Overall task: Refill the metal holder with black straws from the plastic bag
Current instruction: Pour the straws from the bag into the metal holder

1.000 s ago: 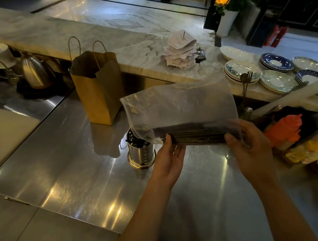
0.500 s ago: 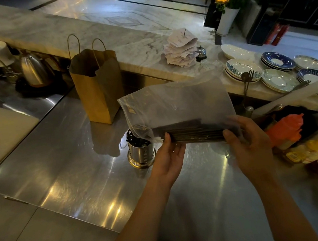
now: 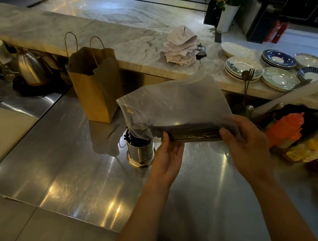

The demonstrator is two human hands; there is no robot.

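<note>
With left hand (image 3: 167,154) and right hand (image 3: 246,140) gripping straws (image 3: 193,133) through the plastic bag (image 3: 172,103), hold above bench (image 3: 60,160) beside metal holder (image 3: 141,153). Expect light, stiff, slippery load; pinch bundle ends, not film.

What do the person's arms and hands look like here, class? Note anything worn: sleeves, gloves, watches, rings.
Both are bare. The left hand and right hand wear no gloves, and no rings show on the fingers in view. The left forearm and right forearm have no sleeves as far as the frame's bottom edge. Neither wrist bears a watch or bracelet.
</note>
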